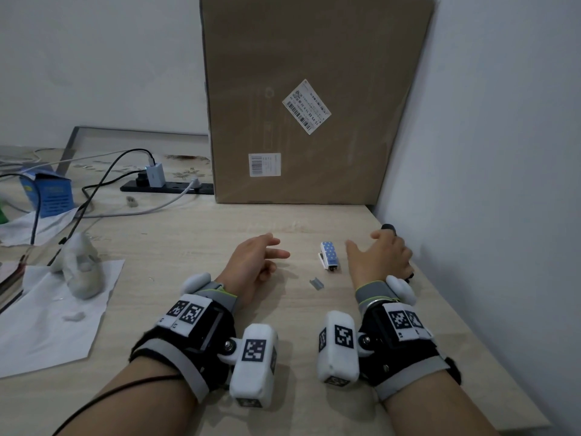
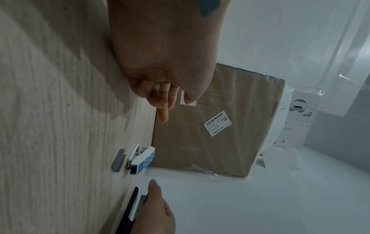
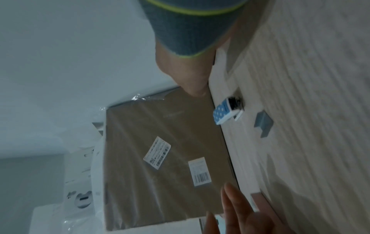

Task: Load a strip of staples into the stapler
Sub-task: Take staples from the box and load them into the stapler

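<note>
On the pale wooden surface (image 1: pixel 195 234), a small blue polka-dot stapler (image 1: pixel 329 255) lies on its side between the two hands, with a short grey strip of staples (image 1: pixel 313 282) lying loose just in front of it, a little nearer the person, touching neither hand. The left hand (image 1: pixel 254 262) rests to the left of the stapler with its grip relaxed and fingers loosely spread, holding nothing. The right hand (image 1: pixel 380 256) sits to the right of the stapler, near the wall, on top of a long black stapler (image 2: pixel 131 210); the left wrist view shows its thumb lying over that black body, but whether the fingers are closed round it I cannot tell. A big cardboard box (image 1: pixel 314 99) stands against the wall behind the hands. Off to the left lie a power strip (image 1: pixel 166 186) with cables, a blue carton (image 1: pixel 50 193) and a sheet of white paper (image 1: pixel 53 325).
</note>
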